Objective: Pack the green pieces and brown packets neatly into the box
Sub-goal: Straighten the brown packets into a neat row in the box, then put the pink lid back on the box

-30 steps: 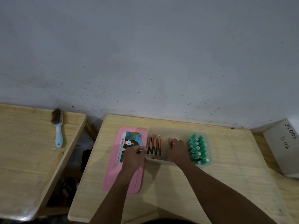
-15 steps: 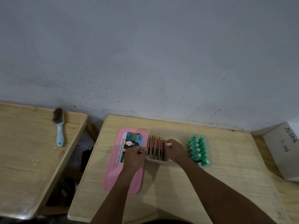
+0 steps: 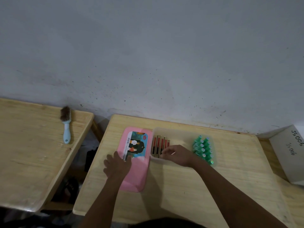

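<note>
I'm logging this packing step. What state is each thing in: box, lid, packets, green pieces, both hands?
box: open, lid off
pink lid: lying flat, left of box
brown packets: side by side, box's left end
green pieces: clustered, box's right end
left hand: spread, resting on lid
right hand: curled at packets, grip unclear

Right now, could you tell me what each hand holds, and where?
Left hand rests on the pink lid, gripping nothing. Right hand: fingers curl at brown packets' near ends; grip unclear.

In the box (image 3: 176, 130), packets (image 3: 160, 145) left, pieces (image 3: 204, 149) right (lid (image 3: 139, 176) alongside).
</note>
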Available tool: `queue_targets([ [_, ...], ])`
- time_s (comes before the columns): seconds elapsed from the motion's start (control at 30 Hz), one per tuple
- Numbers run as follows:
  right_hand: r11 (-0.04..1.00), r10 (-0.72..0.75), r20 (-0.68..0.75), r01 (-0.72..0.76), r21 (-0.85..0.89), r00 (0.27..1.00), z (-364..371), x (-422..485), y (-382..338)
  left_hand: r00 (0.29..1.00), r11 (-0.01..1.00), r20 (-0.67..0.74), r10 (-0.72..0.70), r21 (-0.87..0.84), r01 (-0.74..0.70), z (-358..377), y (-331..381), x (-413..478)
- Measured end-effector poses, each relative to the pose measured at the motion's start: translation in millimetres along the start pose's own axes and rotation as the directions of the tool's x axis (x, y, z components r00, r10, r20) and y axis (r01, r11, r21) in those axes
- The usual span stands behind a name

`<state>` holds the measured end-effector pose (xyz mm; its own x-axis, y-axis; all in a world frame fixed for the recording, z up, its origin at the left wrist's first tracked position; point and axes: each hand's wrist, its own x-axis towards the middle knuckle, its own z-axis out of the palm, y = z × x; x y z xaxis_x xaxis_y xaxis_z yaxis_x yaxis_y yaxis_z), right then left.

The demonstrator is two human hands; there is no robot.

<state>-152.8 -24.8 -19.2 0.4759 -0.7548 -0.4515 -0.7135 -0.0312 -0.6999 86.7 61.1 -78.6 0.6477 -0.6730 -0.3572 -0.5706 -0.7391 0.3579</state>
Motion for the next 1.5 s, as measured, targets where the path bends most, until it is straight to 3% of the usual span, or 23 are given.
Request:
queue_targets([
  [0.07, 0.996, -0.056, 0.064, 0.059, -0.06, 0.996, 5.0, -5.4, 0.4, 1.0, 1.0, 0.028, 0.013, 0.002, -0.013, 1.1, -2.0, -3.9],
  [0.17, 0.995, -0.068, -0.016, 0.066, -0.071, 0.998, 10.7, -6.0, 0.6, 0.999, 0.996, 0.034, 0.028, -0.081, -0.025, -0.8, 7.0, -8.9],
  [0.33, 0.992, -0.069, -0.02, 0.066, -0.111, 0.997, 10.0, -9.4, -6.2, 0.97, 0.929, 0.162, -0.18, -0.297, 0.222, -22.6, 12.1, -0.5],
  [0.43, 0.995, -0.043, -0.032, 0.04, -0.092, 0.999, 6.3, -10.8, -11.6, 0.989, 0.888, 0.146, -0.007, -0.455, 0.073, -53.6, 23.3, -5.5],
  [0.57, 0.993, -0.004, -0.175, 0.025, 0.117, 0.985, 1.4, -18.1, -29.5, 0.954, 0.861, -0.048, 0.295, -0.42, -0.287, -107.9, 53.7, -9.1],
  [0.67, 0.929, 0.09, -0.209, -0.006, 0.371, 0.974, -3.4, -25.9, -45.7, 0.92, 0.731, -0.136, 0.367, -0.57, -0.375, -143.4, 77.9, -19.7],
  [0.73, 0.803, 0.157, -0.077, -0.082, 0.591, 0.985, -5.7, -26.4, -48.7, 0.911, 0.609, -0.153, 0.384, -0.699, -0.374, -157.0, 91.8, -31.9],
  [0.8, 0.599, 0.122, 0.007, -0.079, 0.797, 0.993, -6.4, -24.4, -41.7, 0.915, 0.521, -0.075, 0.397, -0.802, -0.292, -154.8, 98.9, -41.1],
  [0.9, 0.26, 0.161, -0.114, 0.07, 0.963, 0.98, -13.6, -26.6, -22.1, 0.92, 0.33, 0.098, 0.379, -0.943, -0.036, -127.6, 101.8, -45.5],
  [0.97, 0.152, 0.235, -0.197, 0.164, 0.975, 0.952, -21.9, -31.8, -6.4, 0.886, 0.206, 0.217, 0.409, -0.968, 0.142, -105.4, 103.9, -47.0],
  [1.03, 0.203, 0.297, -0.245, 0.19, 0.961, 0.923, -36.5, -44.0, 6.3, 0.839, 0.167, 0.302, 0.452, -0.953, 0.253, -89.7, 106.4, -47.4],
  [1.13, 0.438, 0.288, -0.298, 0.151, 0.886, 0.91, -64.3, -64.2, 25.6, 0.81, 0.096, 0.343, 0.476, -0.935, 0.34, -84.6, 105.4, -44.4],
  [1.2, 0.53, 0.296, -0.31, 0.115, 0.84, 0.903, -83.6, -76.1, 33.4, 0.831, 0.129, 0.356, 0.427, -0.934, 0.334, -83.4, 103.2, -36.6],
  [1.33, 0.712, 0.333, -0.388, 0.041, 0.701, 0.859, -106.9, -78.0, 37.6, 0.876, 0.535, 0.33, 0.352, -0.839, 0.101, -68.6, 104.7, -33.6],
  [1.43, 0.822, 0.369, -0.552, 0.016, 0.57, 0.748, -108.6, -56.9, 42.5, 0.936, 0.799, 0.13, 0.327, -0.567, -0.201, -47.8, 112.8, -44.1],
  [1.5, 0.864, 0.371, -0.612, -0.018, 0.503, 0.698, -105.3, -39.8, 47.3, 0.961, 0.885, 0.046, 0.272, -0.404, -0.231, -36.5, 115.6, -54.8],
])
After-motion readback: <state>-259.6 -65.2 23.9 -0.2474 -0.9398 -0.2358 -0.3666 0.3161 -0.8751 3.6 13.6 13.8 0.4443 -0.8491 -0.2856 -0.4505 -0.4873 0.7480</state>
